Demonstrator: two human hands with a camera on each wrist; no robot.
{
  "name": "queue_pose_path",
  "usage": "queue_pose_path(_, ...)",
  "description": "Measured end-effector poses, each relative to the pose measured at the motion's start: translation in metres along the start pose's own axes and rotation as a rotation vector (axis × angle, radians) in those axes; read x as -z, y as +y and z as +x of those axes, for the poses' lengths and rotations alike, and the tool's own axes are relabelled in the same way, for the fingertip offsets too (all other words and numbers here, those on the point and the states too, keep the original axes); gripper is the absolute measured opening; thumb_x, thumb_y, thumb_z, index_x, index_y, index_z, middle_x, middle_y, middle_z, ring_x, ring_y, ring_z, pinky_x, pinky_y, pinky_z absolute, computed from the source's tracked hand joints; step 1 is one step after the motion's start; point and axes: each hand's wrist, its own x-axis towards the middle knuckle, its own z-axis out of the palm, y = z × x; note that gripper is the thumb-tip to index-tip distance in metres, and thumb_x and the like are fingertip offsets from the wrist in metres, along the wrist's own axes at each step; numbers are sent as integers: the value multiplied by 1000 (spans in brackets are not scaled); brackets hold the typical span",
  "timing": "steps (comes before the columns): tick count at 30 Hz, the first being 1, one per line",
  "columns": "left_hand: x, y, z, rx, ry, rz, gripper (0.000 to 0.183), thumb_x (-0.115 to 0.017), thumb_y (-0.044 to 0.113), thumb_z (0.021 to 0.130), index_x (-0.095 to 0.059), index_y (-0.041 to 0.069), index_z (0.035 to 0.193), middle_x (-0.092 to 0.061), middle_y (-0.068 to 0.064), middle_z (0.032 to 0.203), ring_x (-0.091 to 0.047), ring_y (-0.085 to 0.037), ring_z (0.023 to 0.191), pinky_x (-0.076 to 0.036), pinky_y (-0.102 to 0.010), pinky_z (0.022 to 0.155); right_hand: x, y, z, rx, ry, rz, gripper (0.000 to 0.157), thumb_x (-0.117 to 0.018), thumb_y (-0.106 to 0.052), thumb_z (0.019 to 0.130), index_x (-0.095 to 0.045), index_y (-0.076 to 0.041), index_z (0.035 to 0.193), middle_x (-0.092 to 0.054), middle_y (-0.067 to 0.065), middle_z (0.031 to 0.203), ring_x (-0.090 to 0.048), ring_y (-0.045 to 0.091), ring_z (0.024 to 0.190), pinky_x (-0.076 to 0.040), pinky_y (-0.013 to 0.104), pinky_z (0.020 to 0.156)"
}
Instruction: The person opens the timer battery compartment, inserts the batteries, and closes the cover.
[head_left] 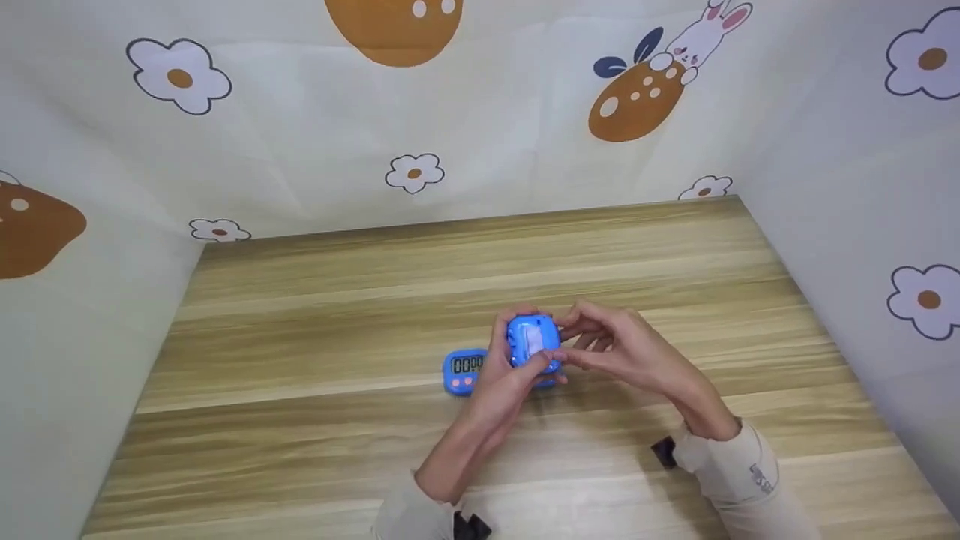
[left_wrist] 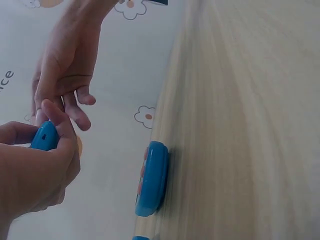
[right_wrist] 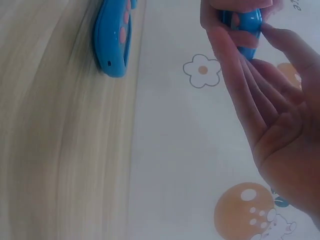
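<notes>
My left hand point(head_left: 501, 375) grips a blue digital timer point(head_left: 517, 346) above the table, with a pale rectangular patch on the face turned up. At that timer's right edge, the thumb and index finger of my right hand point(head_left: 634, 349) pinch it; the right wrist view shows these fingers on either side of the timer point(right_wrist: 248, 30). Below and left of the hands, a second blue timer point(head_left: 456, 373) with a digital display and pink buttons lies on the table. Part of another blue item point(head_left: 549, 382) shows beneath my left hand, mostly hidden.
The wood-grain table point(head_left: 315, 322) is bounded by pale cloth walls point(head_left: 300, 150) printed with flowers and brown fruit shapes at the back and sides. Black straps point(head_left: 664, 452) show near both sleeves.
</notes>
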Motion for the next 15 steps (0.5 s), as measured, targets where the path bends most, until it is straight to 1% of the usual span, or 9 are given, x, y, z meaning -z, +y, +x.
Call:
queue_pose_path(2, -1, -1, 0, 17, -8, 12, 58, -61, -2, 92, -33, 13, 141, -37, -14, 141, -60, -34, 105, -55, -47, 83, 0, 2, 0, -13, -18, -3, 22, -71, -2, 88, -62, 1, 108, -70, 13, 108, -69, 27, 91, -59, 38, 69)
queue_pose_path(4, 0, 0, -1, 36, -8, 15, 60, -62, -1, 92, -31, 13, 142, -36, -15, 140, -59, -34, 107, -55, -46, 83, 2, 8, 0, -20, -40, 5, 25, -70, -5, 89, -64, -3, 113, -70, 10, 110, -69, 24, 95, -59, 38, 70)
queue_pose_path(7, 2, 6, -2, 61, 5, -11, 66, -64, -1, 91, -26, 13, 142, -37, -19, 140, -59, -35, 105, -56, -46, 80, 5, 16, 0, -8, -77, 27, 36, -69, -9, 92, -62, -12, 127, -69, 5, 116, -69, 21, 97, -59, 39, 72)
queue_pose_path(9, 3, 11, -3, 73, 10, -26, 68, -66, -3, 89, -23, 11, 140, -38, -20, 139, -60, -37, 103, -56, -46, 78, 8, 12, -1, 8, -94, 35, 45, -68, -10, 93, -56, -15, 136, -68, 4, 117, -68, 21, 97, -58, 38, 74)
queue_pose_path(10, 5, 13, -3, 74, 5, -17, 69, -66, -3, 88, -23, 10, 140, -39, -20, 140, -60, -37, 104, -56, -46, 78, 10, 8, -2, 14, -100, 29, 49, -68, -10, 93, -53, -15, 139, -68, 5, 116, -69, 22, 96, -58, 38, 73)
queue_pose_path(12, 8, 16, -2, 75, -15, 28, 69, -68, -3, 88, -28, 10, 142, -40, -19, 140, -61, -40, 102, -57, -45, 76, 12, 4, -4, 19, -108, 6, 56, -67, -8, 93, -46, -15, 144, -68, 7, 115, -68, 25, 96, -58, 38, 73)
queue_pose_path(14, 12, 19, 0, 69, -57, 109, 68, -68, -3, 88, -35, 14, 145, -42, -18, 139, -62, -41, 102, -58, -41, 74, 14, 5, -5, 18, -103, -36, 61, -69, -10, 92, -43, -18, 147, -67, 4, 115, -67, 25, 96, -58, 38, 72)
queue_pose_path(15, 14, 20, 0, 70, -75, 164, 68, -68, -2, 88, -38, 17, 146, -42, -18, 138, -62, -42, 102, -57, -40, 74, 15, 8, -5, 17, -97, -64, 63, -70, -11, 92, -43, -21, 147, -67, 1, 115, -66, 24, 96, -58, 37, 71)
